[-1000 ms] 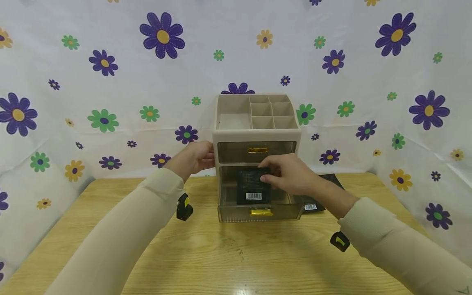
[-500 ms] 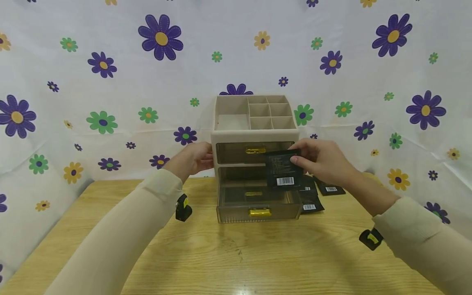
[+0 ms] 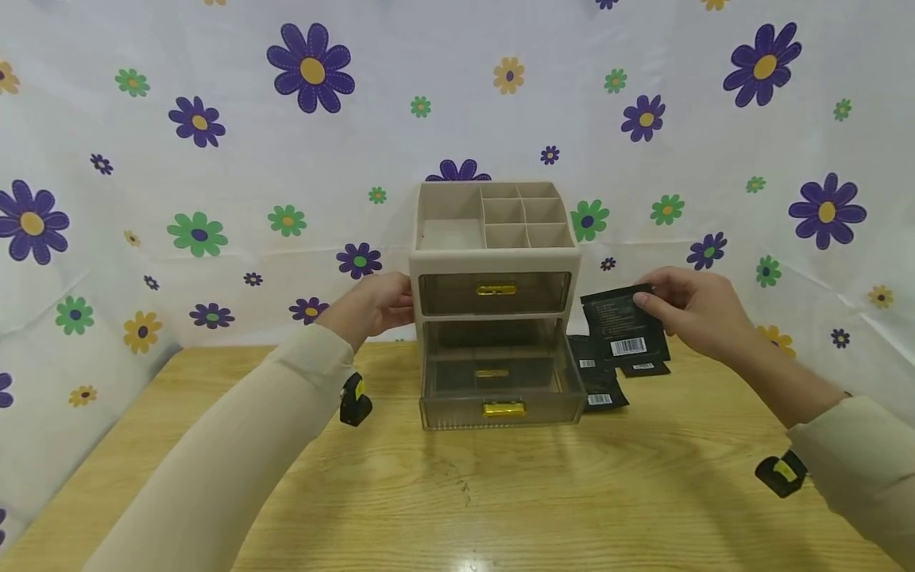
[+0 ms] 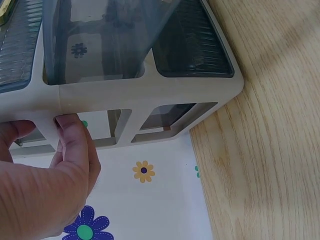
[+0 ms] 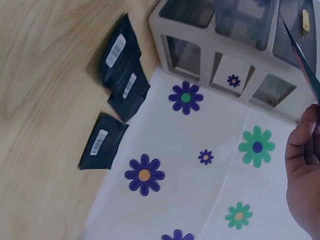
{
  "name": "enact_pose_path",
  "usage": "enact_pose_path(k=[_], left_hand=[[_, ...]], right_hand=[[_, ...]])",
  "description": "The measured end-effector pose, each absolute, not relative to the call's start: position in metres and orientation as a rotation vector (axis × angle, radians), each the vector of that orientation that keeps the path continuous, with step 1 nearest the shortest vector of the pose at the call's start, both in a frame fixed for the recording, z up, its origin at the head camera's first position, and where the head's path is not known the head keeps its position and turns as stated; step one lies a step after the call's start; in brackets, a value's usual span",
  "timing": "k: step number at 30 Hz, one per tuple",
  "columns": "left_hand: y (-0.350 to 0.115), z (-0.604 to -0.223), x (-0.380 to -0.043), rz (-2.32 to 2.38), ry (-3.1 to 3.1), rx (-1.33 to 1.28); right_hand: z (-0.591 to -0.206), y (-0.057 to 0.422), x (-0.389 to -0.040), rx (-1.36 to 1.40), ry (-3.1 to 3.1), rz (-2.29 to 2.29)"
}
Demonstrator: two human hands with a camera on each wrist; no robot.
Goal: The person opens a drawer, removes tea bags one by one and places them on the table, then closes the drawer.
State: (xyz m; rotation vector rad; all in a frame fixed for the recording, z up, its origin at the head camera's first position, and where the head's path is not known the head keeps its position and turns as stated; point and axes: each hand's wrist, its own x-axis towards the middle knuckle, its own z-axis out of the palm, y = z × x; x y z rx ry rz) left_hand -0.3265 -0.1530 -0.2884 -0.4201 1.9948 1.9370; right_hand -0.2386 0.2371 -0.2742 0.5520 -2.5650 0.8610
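A cream desktop drawer organizer (image 3: pixel 493 260) stands on the table with its middle drawer (image 3: pixel 457 415) pulled out; nothing shows inside that drawer. My left hand (image 3: pixel 373 308) grips the organizer's left side; in the left wrist view, the fingers (image 4: pixel 75 142) curl round a post of the side frame. Right of the organizer, my right hand (image 3: pixel 704 311) pinches a black packet (image 3: pixel 616 319) with a barcode by its upper corner. It hangs above several more packets on the table, partly hiding them. Edge-on, the held packet (image 5: pixel 303 57) appears thin in the right wrist view.
Loose black packets lie right of the organizer: two overlapping, one (image 5: pixel 121 50) partly over another (image 5: pixel 131 90), and a third (image 5: pixel 102 142) apart. The wooden table (image 3: pixel 400 492) reaches back to a flower-print cloth (image 3: pixel 286 159). The organizer's top has open compartments (image 3: pixel 453 230).
My right hand has lifted the black packet out of the open drawer and carried it right, beyond the organizer's side. My left hand has stayed on the organizer.
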Motion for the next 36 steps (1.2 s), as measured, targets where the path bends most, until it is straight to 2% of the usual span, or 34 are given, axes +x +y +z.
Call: enact_pose_path(k=[10,19,27,36], left_hand=[[-0.151,-0.288,-0.326,1.945,1.978,-0.4],[-0.154,-0.288,-0.327,1.939,1.971,-0.406],[-0.155,-0.288,-0.326,1.928,1.978,-0.424],[-0.155,-0.287,-0.326,1.922,1.993,-0.409]], right_hand=[[-0.304,0.279,-0.251,0.295,-2.826,0.771],[-0.346,0.31,-0.267,0.219,-2.998,0.699],[-0.377,0.314,-0.282,0.233,-3.011,0.84],[-0.388,0.309,-0.286,0.265,-3.031,0.66]])
